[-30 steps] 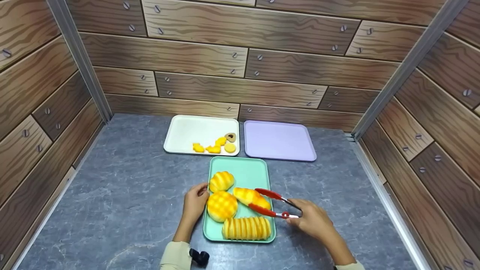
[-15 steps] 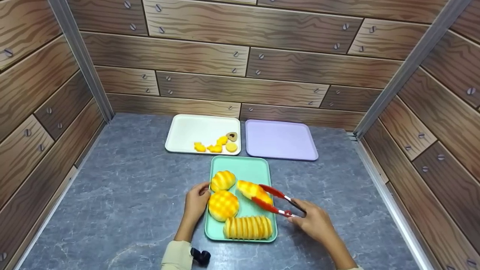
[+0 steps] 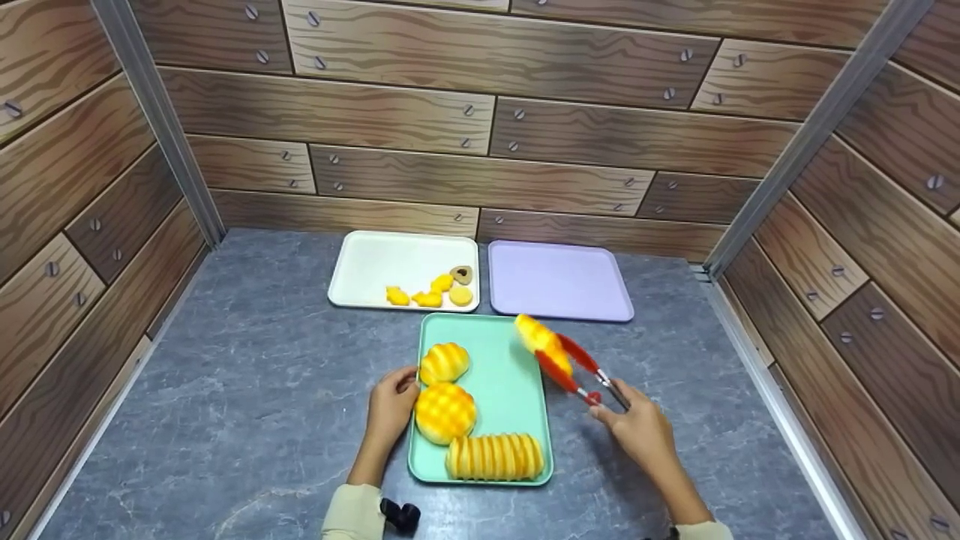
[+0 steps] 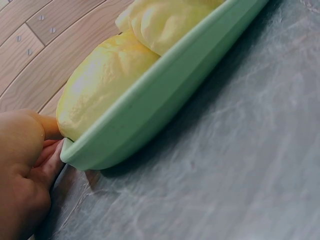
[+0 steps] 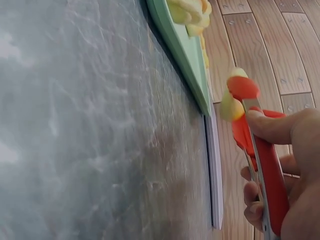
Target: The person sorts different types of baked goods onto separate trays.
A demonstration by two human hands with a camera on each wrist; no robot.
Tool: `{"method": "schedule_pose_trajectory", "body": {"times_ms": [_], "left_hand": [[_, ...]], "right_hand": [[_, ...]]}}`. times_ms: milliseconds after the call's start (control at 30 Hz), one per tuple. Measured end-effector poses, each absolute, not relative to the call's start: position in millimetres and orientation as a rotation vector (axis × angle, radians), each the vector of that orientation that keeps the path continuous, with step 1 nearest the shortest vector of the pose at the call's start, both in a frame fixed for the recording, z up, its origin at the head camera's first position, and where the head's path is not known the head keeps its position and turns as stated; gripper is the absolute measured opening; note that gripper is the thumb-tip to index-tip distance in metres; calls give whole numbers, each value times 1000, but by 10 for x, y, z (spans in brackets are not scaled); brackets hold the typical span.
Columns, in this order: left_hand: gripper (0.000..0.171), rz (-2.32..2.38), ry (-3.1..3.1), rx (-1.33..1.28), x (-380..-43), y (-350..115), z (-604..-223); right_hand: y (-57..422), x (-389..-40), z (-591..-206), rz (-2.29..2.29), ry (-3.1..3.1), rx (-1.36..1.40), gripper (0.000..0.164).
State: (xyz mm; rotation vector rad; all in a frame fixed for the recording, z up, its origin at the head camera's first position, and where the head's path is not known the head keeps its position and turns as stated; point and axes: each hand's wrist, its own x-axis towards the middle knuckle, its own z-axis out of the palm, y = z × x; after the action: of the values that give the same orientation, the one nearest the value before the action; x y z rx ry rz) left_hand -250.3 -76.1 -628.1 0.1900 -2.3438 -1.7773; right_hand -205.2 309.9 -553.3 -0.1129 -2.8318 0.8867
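The long yellow bread [image 3: 531,332] is up in the air by the right side of the green tray [image 3: 506,394]. Red tongs [image 3: 555,370] squeeze it. The right hand [image 3: 643,429] has its fingers wrapped around the tongs. On the tray sit a small roll [image 3: 444,363], a round bun [image 3: 445,413] and a stripy loaf [image 3: 495,457]. The left hand [image 3: 394,401] pinches the tray's left edge. Behind, a white tray [image 3: 382,262] and a purple tray [image 3: 559,281] lie on the gray worktop [image 3: 262,390].
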Motion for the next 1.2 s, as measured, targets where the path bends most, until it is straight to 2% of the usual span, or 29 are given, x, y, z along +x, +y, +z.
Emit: {"method": "schedule_pose_trajectory", "body": {"times_ms": [300,600,967,1200], "left_hand": [[29,-1757,-2345,193,-2515,-764,-6296],[29,-1746,-2357,206,-2498,-778,-6287],[31,-1785,-2341,192,-2495,-767,-6281],[30,-1793,-2326,191,-2511,-773,-6296]], "right_hand": [[3255,-2344,-5524,885,-2763,-328,72],[3383,-2772,-5645,796,-2660,-444,57],[3481,-3174,-5738,755,-2674,-566,66],[3498,-3315,-5789,733,-2613,-595,56]]}}
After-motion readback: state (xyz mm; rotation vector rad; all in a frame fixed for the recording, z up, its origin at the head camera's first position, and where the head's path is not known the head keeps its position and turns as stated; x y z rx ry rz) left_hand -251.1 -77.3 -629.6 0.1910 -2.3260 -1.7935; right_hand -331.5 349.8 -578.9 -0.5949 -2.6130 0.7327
